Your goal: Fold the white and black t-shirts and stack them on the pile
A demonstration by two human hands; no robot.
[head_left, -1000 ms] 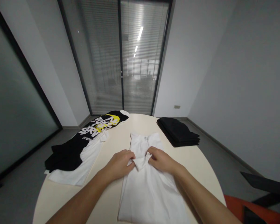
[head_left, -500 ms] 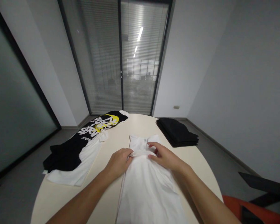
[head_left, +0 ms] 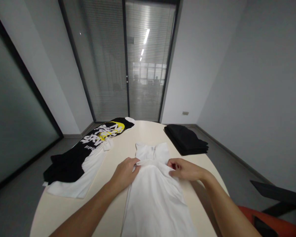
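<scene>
A white T-shirt [head_left: 155, 200] lies in a long narrow strip in front of me, its neck end pointing away and a crosswise ridge of cloth raised near that end. On the left edge of this ridge, my left hand [head_left: 125, 174] pinches the fabric between thumb and fingers. At the opposite edge my right hand [head_left: 186, 169] has its fingers curled and its thumb against the cloth, closed on the shirt's side. The fingertips of the right hand are partly hidden by the fabric.
Black and white shirts [head_left: 71, 164], one with a yellow and white print, lie spread along the left side of the round table [head_left: 148, 130]. A folded black stack [head_left: 186, 140] sits at the back right. An orange and black chair [head_left: 268, 217] stands at the lower right.
My right hand has moved right from the middle of the ridge to the shirt's right edge, and its fingers have closed in. The left hand keeps its pinch at the left edge.
</scene>
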